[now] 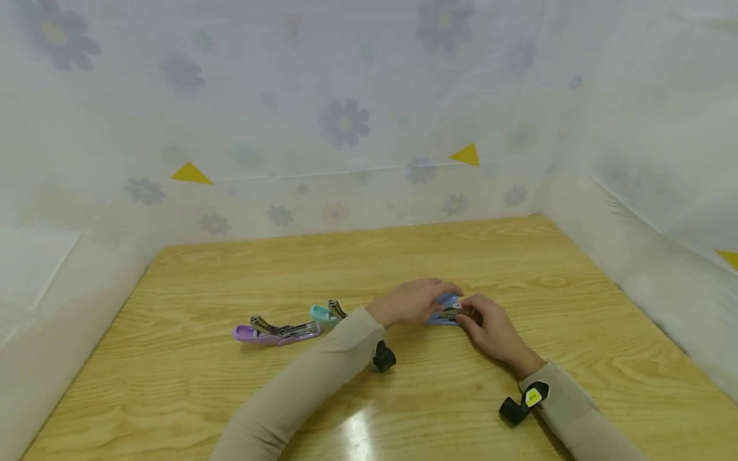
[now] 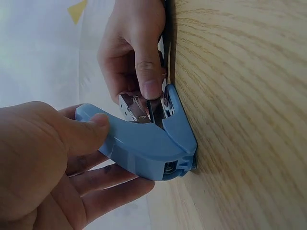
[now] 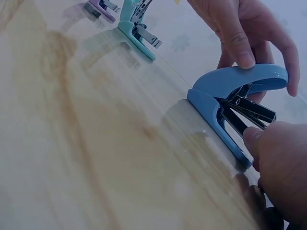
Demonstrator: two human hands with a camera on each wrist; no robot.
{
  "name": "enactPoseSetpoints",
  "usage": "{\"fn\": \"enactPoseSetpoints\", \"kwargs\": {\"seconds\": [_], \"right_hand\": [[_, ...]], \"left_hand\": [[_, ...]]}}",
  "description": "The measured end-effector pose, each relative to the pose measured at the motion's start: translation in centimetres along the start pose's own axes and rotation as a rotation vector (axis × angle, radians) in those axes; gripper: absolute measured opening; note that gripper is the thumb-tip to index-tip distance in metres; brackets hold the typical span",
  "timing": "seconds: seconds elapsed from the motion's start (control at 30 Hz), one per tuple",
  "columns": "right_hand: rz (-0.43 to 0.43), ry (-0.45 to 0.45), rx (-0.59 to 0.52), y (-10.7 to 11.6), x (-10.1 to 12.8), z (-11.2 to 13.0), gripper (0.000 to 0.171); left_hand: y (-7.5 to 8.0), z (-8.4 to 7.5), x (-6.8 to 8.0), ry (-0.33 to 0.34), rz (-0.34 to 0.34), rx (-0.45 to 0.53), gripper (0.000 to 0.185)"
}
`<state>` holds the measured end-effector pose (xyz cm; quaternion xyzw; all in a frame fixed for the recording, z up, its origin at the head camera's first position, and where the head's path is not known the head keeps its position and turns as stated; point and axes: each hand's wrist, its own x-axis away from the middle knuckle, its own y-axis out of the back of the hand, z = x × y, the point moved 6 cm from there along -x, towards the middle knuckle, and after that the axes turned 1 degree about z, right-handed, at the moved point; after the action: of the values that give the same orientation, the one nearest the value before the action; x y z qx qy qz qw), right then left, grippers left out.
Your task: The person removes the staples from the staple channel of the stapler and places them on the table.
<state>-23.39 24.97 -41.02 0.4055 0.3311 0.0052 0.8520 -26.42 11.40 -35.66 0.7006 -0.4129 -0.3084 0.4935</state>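
Observation:
A blue stapler (image 1: 444,312) lies on the wooden table (image 1: 403,256), its top cover (image 2: 139,143) swung up from the base (image 3: 213,117). My left hand (image 1: 438,298) pinches that raised cover, thumb (image 2: 81,132) on one side and fingers (image 3: 240,50) on the other. My right hand (image 1: 466,317) comes in from the right, and its fingers (image 2: 148,79) pinch the metal staple magazine (image 3: 252,109) at the open front. Most of the stapler is hidden by both hands in the head view.
A purple stapler (image 1: 275,331) and a teal stapler (image 1: 325,313) lie open to the left on the table, the teal one (image 3: 136,28) close to my left forearm. Flowered white sheeting (image 1: 346,121) walls the table at the back and on both sides.

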Motion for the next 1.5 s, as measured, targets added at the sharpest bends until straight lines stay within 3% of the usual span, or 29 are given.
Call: {"fn": "enactPoseSetpoints", "kwargs": {"seconds": [0.27, 0.57, 0.9, 1.1, 1.27, 1.5], "right_hand": [[0.012, -0.014, 0.001, 0.2, 0.0, 0.0, 0.016], [0.02, -0.033, 0.004, 0.2, -0.1, 0.0, 0.016], [0.061, -0.096, 0.044, 0.1, 0.2, -0.3, 0.013], [0.031, -0.091, 0.048, 0.2, -0.1, -0.1, 0.013], [0.045, -0.097, 0.043, 0.0, -0.1, -0.2, 0.013], [0.058, -0.122, 0.058, 0.1, 0.0, -0.2, 0.011]], "left_hand": [[0.2, -0.4, 0.0, -0.02, -0.008, 0.007, 0.038], [0.1, 0.2, 0.6, 0.025, -0.052, 0.093, 0.038], [1.2, 0.4, 2.4, 0.094, -0.186, -0.033, 0.029], [1.8, 0.5, 3.2, 0.083, -0.265, -0.065, 0.023], [1.8, 0.5, 3.7, 0.082, -0.283, -0.083, 0.019], [1.9, 0.8, 4.6, 0.153, -0.286, -0.098, 0.018]]}}
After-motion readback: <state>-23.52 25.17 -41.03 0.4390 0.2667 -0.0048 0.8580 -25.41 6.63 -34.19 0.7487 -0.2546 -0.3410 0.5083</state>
